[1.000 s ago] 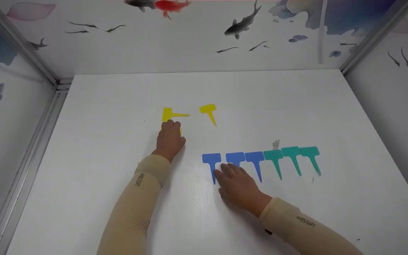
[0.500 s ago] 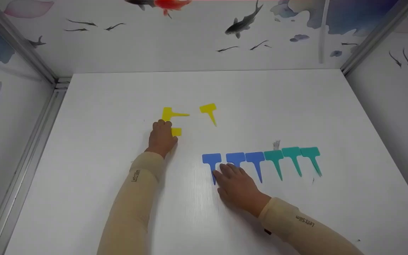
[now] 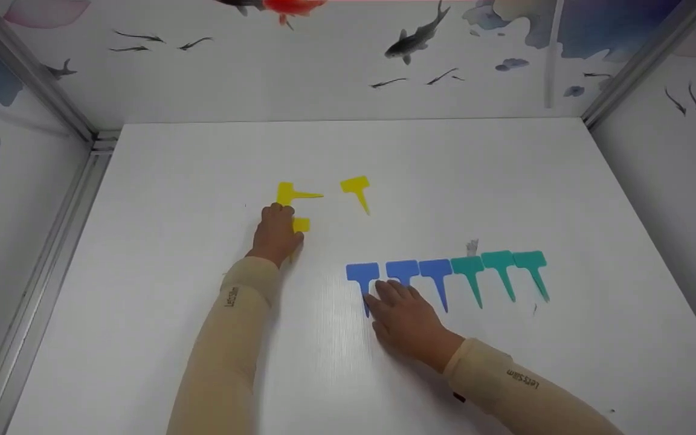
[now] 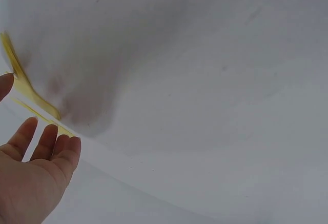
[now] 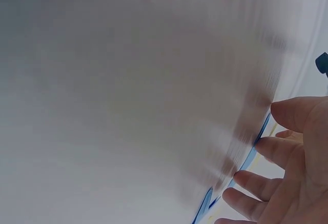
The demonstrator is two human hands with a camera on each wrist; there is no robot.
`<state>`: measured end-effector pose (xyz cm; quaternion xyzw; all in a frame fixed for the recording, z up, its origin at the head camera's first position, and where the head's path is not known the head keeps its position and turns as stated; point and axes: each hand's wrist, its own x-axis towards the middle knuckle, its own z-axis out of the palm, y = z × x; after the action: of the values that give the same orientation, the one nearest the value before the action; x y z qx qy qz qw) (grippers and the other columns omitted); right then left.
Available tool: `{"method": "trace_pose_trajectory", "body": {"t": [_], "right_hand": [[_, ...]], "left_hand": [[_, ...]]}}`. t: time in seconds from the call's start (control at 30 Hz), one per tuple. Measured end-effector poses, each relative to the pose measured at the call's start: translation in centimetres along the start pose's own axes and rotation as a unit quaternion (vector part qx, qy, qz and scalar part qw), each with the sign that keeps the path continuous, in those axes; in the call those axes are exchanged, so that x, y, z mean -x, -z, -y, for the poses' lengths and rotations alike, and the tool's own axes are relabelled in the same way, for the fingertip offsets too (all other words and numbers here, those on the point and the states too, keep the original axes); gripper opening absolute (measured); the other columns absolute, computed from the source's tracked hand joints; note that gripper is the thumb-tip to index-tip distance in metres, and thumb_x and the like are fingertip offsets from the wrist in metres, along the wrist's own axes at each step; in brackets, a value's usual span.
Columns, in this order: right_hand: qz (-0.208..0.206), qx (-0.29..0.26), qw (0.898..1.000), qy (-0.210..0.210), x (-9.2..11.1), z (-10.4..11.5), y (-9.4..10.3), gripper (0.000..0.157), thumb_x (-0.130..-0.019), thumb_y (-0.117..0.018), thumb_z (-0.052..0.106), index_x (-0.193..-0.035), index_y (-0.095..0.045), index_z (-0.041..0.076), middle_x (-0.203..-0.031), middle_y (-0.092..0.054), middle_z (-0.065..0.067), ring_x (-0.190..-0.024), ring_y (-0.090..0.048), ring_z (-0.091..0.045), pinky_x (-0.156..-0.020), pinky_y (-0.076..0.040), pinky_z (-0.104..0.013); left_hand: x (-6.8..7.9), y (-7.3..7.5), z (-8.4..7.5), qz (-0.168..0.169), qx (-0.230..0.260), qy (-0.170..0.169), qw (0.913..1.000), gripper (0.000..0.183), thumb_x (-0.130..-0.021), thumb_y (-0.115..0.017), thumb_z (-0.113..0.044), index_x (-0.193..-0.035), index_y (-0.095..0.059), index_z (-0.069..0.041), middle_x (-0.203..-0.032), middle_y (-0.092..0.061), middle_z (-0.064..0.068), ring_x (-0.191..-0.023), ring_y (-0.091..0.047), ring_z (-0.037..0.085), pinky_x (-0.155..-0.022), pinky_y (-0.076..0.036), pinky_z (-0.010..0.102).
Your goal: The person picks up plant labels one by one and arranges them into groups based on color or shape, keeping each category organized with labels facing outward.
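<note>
In the head view my left hand (image 3: 275,234) lies over a yellow T-shaped plant label (image 3: 301,225), hiding much of it. Its fingers are relaxed, and the left wrist view has the thumb apart from the fingertips, near the yellow plastic (image 4: 36,98). Another yellow label (image 3: 286,193) lies just beyond the fingertips, stem to the right. My right hand (image 3: 407,317) rests with spread fingers on the middle blue label (image 3: 402,267), covering its stem. Its index finger touches the stem of the leftmost blue label (image 3: 362,272). A third blue label (image 3: 435,267) lies just right.
Several green labels, the nearest one (image 3: 467,264) beside the blue ones, continue the row rightward. A separate yellow label (image 3: 356,185) lies farther back. White panels with painted fish (image 3: 415,41) wall the white table (image 3: 203,163) at the back and sides.
My left hand has shifted slightly left, uncovering part of the yellow label beneath it, then stayed there. The right hand keeps nearly the same place.
</note>
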<state>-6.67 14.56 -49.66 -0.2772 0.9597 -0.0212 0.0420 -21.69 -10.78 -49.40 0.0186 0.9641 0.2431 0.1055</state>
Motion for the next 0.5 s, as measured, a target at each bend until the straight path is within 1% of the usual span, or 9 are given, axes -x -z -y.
{"method": "trace_pose_trajectory", "body": {"t": [0.3, 0.5], "right_hand": [[0.006, -0.012, 1.000, -0.005, 0.50, -0.42, -0.18, 0.044, -0.097, -0.053, 0.032, -0.137, -0.054, 0.015, -0.140, -0.051, -0.012, -0.130, -0.046, -0.035, -0.103, -0.039, -0.056], [0.002, -0.025, 1.000, -0.007, 0.70, -0.49, -0.10, 0.043, -0.096, -0.054, 0.030, -0.136, -0.056, 0.016, -0.139, -0.051, -0.012, -0.130, -0.046, -0.034, -0.103, -0.039, -0.056]], "left_hand": [[-0.27, -0.09, 0.16, 0.016, 0.017, 0.006, 0.9997, 0.054, -0.090, -0.063, -0.015, -0.138, -0.045, 0.001, -0.134, -0.041, 0.018, -0.122, -0.041, 0.029, -0.108, -0.037, 0.039], [-0.26, 0.21, -0.04, 0.035, 0.028, 0.015, 0.9989, 0.056, -0.088, -0.064, -0.015, -0.138, -0.045, 0.001, -0.135, -0.039, 0.018, -0.119, -0.040, 0.029, -0.109, -0.036, 0.039]]}}
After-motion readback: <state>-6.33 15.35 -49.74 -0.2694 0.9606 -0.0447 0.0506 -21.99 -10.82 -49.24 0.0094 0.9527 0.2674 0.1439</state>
